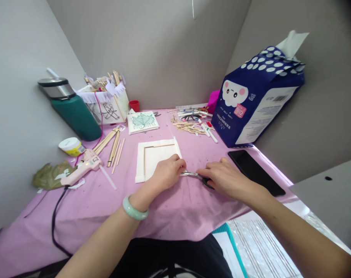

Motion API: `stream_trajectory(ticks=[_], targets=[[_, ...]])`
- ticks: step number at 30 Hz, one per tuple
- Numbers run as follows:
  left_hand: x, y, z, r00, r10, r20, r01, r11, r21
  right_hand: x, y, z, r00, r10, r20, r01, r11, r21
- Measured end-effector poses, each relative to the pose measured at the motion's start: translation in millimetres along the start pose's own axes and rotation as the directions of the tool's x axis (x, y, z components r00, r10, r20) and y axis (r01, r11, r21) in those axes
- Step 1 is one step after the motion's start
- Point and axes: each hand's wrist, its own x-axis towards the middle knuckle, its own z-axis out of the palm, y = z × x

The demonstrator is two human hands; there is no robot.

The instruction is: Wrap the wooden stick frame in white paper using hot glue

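My right hand (223, 175) is wrapped round the dark handles of a pair of scissors (190, 174), whose metal blades point left. At the blade tips my left hand (171, 170) is closed in a pinch; what it grips is hidden by the fingers. The left wrist wears a pale green bangle. Beneath that hand lies a white square panel (159, 154) with a raised right edge. Thin wooden sticks (144, 162) form a corner along its left and top sides. My left hand covers its lower right part.
A pink glue gun (84, 168), loose wooden sticks (114, 148) and a green bottle (77, 116) stand or lie left. A leaf picture (143, 122), a red cup (134, 105) and small sticks (189, 127) lie behind. Right are a phone (255, 172) and a blue tissue pack (250, 96).
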Motion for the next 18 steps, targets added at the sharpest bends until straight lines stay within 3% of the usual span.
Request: stream_trajectory(ticks=[4, 7, 11, 13, 18], targets=[[5, -5, 0.1, 0.997, -0.056, -0.058, 0.05, 0.993, -0.107, 0, -1, 1, 1.0, 0.002, -0.011, -0.002, 0.999, -0.036], [6, -10, -4.7, 0.977, -0.167, -0.133, 0.132, 0.963, -0.237, -2, 1, 5, 0.999, 0.027, -0.034, -0.028, 0.999, -0.019], [-12, -7, -10.3, 0.93, -0.283, -0.233, 0.21, 0.933, -0.293, -1, 12, 11, 0.964, 0.24, -0.118, -0.242, 0.97, 0.001], [-26, 0, -8.4, 0.946, -0.222, -0.236, 0.172, 0.961, -0.215, 3, 19, 13, 0.948, 0.299, -0.109, -0.299, 0.954, 0.016], [-48, 25, 4.7, 0.995, -0.024, -0.097, 0.04, 0.985, 0.17, 16, 22, 12, 0.968, 0.226, -0.106, -0.222, 0.974, 0.05]])
